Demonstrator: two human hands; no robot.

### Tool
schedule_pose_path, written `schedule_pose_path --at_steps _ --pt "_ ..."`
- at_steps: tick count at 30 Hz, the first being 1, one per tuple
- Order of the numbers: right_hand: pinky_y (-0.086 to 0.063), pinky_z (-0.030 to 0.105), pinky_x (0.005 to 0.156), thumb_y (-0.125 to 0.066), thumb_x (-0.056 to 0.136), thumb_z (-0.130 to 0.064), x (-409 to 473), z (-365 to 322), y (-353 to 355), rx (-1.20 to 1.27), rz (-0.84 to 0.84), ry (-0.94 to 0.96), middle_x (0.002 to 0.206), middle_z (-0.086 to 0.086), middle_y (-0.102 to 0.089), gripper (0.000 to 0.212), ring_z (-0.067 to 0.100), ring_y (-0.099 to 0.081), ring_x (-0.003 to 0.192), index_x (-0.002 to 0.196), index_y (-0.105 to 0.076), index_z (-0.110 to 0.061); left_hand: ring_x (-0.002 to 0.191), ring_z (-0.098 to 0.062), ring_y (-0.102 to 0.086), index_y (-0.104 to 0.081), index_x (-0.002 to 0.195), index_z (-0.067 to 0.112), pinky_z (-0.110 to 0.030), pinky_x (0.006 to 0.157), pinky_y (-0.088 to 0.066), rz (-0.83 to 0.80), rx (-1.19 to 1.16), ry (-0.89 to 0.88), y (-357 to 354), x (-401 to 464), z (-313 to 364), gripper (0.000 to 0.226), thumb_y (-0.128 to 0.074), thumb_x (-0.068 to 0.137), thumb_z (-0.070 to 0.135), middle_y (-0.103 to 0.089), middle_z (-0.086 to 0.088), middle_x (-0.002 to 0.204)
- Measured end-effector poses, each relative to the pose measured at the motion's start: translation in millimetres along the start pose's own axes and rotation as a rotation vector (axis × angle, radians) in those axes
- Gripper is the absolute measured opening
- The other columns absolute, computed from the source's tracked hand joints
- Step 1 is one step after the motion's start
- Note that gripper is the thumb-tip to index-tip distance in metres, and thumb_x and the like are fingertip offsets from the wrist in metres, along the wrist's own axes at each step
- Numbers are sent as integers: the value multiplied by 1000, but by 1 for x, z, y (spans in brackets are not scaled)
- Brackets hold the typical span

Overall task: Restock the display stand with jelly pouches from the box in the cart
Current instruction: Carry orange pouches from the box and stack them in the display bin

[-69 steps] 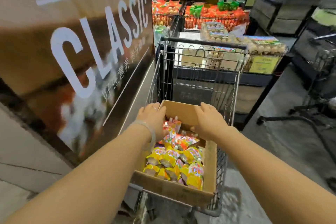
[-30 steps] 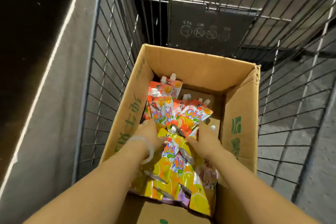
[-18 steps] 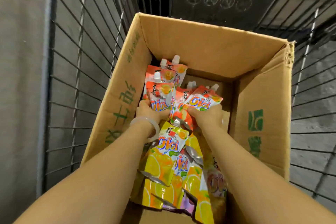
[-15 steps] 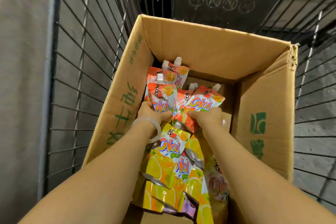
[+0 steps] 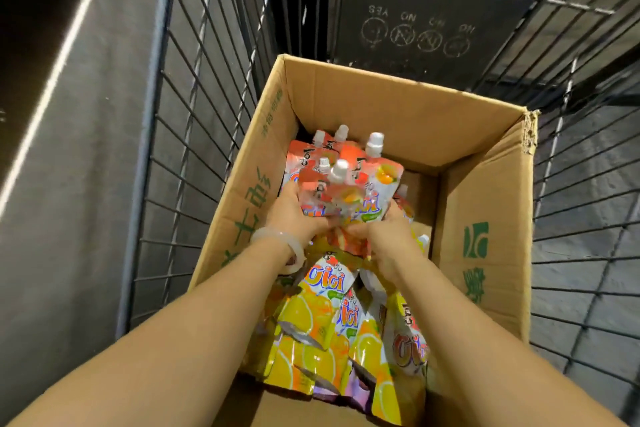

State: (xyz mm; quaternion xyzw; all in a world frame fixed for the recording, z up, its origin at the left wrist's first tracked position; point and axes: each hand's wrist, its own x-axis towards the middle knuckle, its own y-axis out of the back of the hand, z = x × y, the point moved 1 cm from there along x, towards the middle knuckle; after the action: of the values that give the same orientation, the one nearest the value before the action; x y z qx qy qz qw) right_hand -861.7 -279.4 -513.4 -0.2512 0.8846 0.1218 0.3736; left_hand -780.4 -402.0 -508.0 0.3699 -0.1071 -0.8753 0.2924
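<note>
Head cam looks straight down into the cart. The cardboard box sits inside its wire basket, open top, green print on the side walls.

My left hand and right hand are both down in the box, side by side, nearly touching. Between them I'm holding a bunch of orange-red jelly pouches, white spout caps pointing away from me toward the far wall. Left fingers wrap the left edge of the bunch, right fingers clamp its lower right edge; both sets closed on the pouches. Fingertips are mostly hidden behind the foil, so I can't tell how many pouches each hand has.

A pale bangle sits on my left wrist.

More stock is below my forearms: yellow pouches lie flat and overlapping in the near half of the box. Bare cardboard floor shows at the far right corner.

Dark plastic flap with faint printed circles at the far end of the cart.
</note>
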Motion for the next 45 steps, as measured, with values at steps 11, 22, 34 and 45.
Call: schedule_pose_path --at_steps 11,22,34,45 --pt "-55 49 86 -71 53 -4 -85 -72 35 -13 -100 126 109 16 -69 56 33 -66 96 108 -63 -10 37 -8 -45 -43 109 15 -18 38 -36 -175 -314 63 45 -76 82 40 -63 82 -8 -52 -5 71" --pt "-52 38 76 -61 72 20 -193 -116 54 -71 -295 272 105 19 -66 47 29 -62 86 114 -56 -2 64 -17 -64 -59 95 9 -31 63 -56 -68 -370 -45 78 -207 103 37 -77 68 -8 -68 -6 81" --pt "-49 50 93 -58 77 20 -357 -74 65 -299 -648 386 100 13 -69 40 33 -63 97 107 -60 -7 91 -29 -63 -56 87 17 -48 90 -53 300 -634 -47 58 -421 47 10 -64 88 12 -66 -14 102" --pt "-57 45 76 -56 77 21 -505 25 -26 -475 -1013 355 88 9 -74 43 29 -69 81 113 -58 -3 96 -33 -66 -57 113 3 -53 90 -52 666 -953 -11 91 -603 -91 28 -65 88 12 -67 -17 111"
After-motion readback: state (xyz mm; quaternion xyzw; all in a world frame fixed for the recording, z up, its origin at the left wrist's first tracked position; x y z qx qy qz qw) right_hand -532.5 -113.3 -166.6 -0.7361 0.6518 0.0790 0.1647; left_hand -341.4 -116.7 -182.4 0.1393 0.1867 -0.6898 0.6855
